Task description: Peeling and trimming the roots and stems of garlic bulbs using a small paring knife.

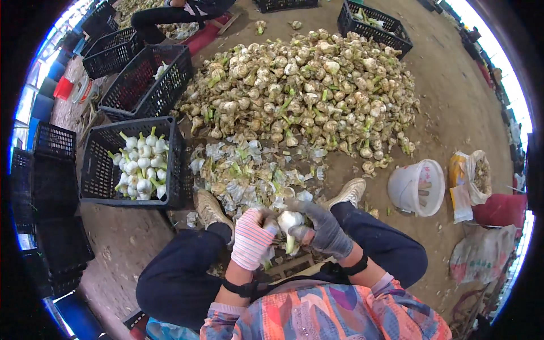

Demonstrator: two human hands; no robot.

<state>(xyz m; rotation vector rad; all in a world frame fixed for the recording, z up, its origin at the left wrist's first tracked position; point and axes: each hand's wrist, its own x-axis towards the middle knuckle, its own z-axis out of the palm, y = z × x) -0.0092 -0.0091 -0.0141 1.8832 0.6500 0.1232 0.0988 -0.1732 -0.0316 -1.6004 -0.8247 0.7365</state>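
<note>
A white garlic bulb (pixel 290 220) with a short green stem pointing down is between my hands, above a litter of peeled skins (pixel 243 175). My right hand (pixel 327 229), in a grey glove, grips the bulb from the right with its fingers over the top and its thumb below. Close against the bulb's left side is my left hand (pixel 253 237) in a pink-striped glove, fingers curled closed; what they hold, if anything, is hidden. Beyond the skins lies a large heap of dirty garlic bulbs (pixel 306 85). Clean white bulbs (pixel 144 161) fill part of a black crate (pixel 122 195) at the left.
More black crates (pixel 150 85) stand at the far left, and another crate (pixel 377 34) is behind the heap. To the right are a white bucket (pixel 416 187), a yellow-and-white sack (pixel 467 178) and a plastic bag (pixel 481 255). Another person's leg (pixel 156 25) shows at the top.
</note>
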